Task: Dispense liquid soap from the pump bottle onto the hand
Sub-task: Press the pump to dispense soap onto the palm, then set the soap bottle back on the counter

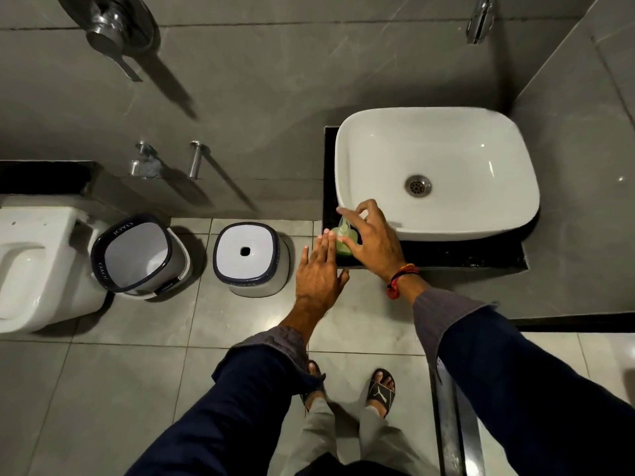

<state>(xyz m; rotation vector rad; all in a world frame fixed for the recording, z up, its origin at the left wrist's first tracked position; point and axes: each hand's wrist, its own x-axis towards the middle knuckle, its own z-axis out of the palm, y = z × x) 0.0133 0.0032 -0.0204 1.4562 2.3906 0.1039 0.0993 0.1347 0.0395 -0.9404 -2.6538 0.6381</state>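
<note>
Pump bottle (343,240) — green soap inside — on desk (446,250); our right hand (372,237) fingers clamped on it, left hand (318,269) fingers together alongside.

Head-worn wide view, steeply downward over sink (347,159) (hands (318,273) close).

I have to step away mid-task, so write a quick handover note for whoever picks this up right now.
Right hand: on top of the green pump bottle, fingers over the pump head; whether it is pressing cannot be told.
Left hand: open, fingers flat, beside the bottle, touching nothing.
Bottle stands on the black counter at the white basin's front left corner.
Done: hands in place. No soap visible on the left hand.
Left: pump soap onto the hand.
</note>
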